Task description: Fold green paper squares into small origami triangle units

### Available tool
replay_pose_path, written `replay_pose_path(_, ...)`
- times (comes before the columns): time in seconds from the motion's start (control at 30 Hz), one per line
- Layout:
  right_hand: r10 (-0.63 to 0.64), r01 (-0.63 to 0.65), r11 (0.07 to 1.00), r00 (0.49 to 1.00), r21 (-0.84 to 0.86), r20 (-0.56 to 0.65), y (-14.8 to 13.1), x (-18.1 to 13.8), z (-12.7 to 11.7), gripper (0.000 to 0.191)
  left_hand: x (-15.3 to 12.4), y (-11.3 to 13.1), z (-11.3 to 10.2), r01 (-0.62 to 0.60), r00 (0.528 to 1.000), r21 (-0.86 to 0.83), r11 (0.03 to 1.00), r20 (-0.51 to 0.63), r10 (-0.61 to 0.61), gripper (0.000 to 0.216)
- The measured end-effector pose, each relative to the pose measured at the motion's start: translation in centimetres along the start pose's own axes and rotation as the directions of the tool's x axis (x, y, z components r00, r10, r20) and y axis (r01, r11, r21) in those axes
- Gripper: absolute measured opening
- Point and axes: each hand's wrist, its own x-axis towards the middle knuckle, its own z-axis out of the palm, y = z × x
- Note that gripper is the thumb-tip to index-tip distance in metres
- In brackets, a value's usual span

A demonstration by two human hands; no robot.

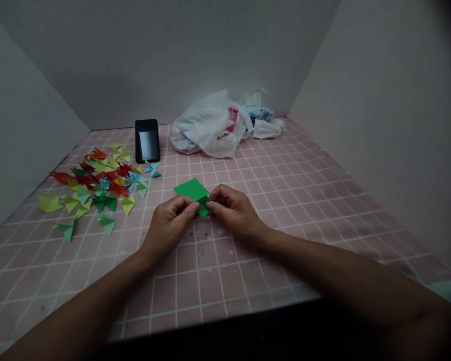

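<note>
A green sheet of paper (192, 189), partly folded at its near corner, is held between my two hands just above the table. My left hand (171, 220) pinches it from the left, thumb on top near the fold. From the right, my right hand (236, 213) grips the same corner between thumb and curled fingers. A small folded green flap (204, 209) shows between the two thumbs. Fingertips beneath the paper are hidden.
Folded paper pieces (105, 180) in several colours lie heaped on the left of the pink tiled-pattern tablecloth (285, 200). Behind stand a black phone-like device (148, 141), a white plastic bag (214, 125) and a blue-and-white pack (261, 113). Grey walls enclose three sides.
</note>
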Motion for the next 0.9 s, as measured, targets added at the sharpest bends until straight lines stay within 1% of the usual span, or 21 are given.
replay_pose_path(0.13, 0.103, -0.106, 0.99, 0.994, 0.09, 0.034, -0.08, -0.04, 0.03, 0.019, -0.04, -0.14, -0.15, 0.0, 1.0, 0.011, 1.0, -0.022, 0.0, 0.029)
replay_pose_path(0.2, 0.129, -0.132, 0.984, 0.991, 0.117, 0.036, -0.12, -0.08, 0.05, 0.019, 0.02, -0.11, -0.19, 0.004, 1.0, -0.027, 1.0, -0.025, -0.004, 0.032)
replay_pose_path(0.3, 0.134, -0.131, 0.979, 0.991, 0.156, -0.004, 0.0, -0.05, 0.12, 0.019, 0.16, -0.08, -0.16, 0.015, 0.999, -0.118, 0.993, -0.047, -0.021, 0.032)
replay_pose_path(0.4, 0.116, -0.107, 0.973, 0.993, 0.205, -0.028, 0.19, 0.03, 0.21, 0.019, 0.25, -0.19, -0.01, 0.032, 0.999, -0.163, 0.986, -0.037, -0.038, 0.024)
replay_pose_path(0.47, 0.119, -0.115, 0.966, 0.993, 0.23, -0.002, 0.25, 0.02, 0.28, 0.018, 0.26, -0.29, 0.1, 0.037, 0.999, -0.181, 0.983, -0.032, -0.044, 0.02)
replay_pose_path(0.57, 0.135, -0.149, 0.957, 0.988, 0.251, 0.071, 0.25, -0.13, 0.36, 0.017, 0.24, -0.31, 0.18, 0.033, 0.997, -0.185, 0.982, -0.059, -0.045, 0.02)
replay_pose_path(0.63, 0.14, -0.163, 0.956, 0.984, 0.244, 0.109, 0.23, -0.24, 0.38, 0.015, 0.24, -0.26, 0.15, 0.025, 0.997, -0.168, 0.985, -0.069, -0.037, 0.019)
replay_pose_path(0.7, 0.134, -0.158, 0.963, 0.983, 0.216, 0.123, 0.2, -0.29, 0.37, 0.014, 0.24, -0.25, 0.11, 0.01, 0.997, -0.137, 0.99, -0.078, -0.021, 0.019)
replay_pose_path(0.8, 0.085, -0.1, 0.984, 0.991, 0.149, 0.106, 0.11, -0.27, 0.33, 0.014, 0.24, -0.31, 0.1, -0.018, 0.996, -0.069, 0.997, -0.087, 0.012, 0.019)
replay_pose_path(0.9, 0.048, -0.056, 0.993, 0.996, 0.106, 0.077, 0.03, -0.24, 0.26, 0.016, 0.17, -0.33, 0.16, -0.018, 0.998, -0.048, 0.999, -0.055, 0.015, 0.017)
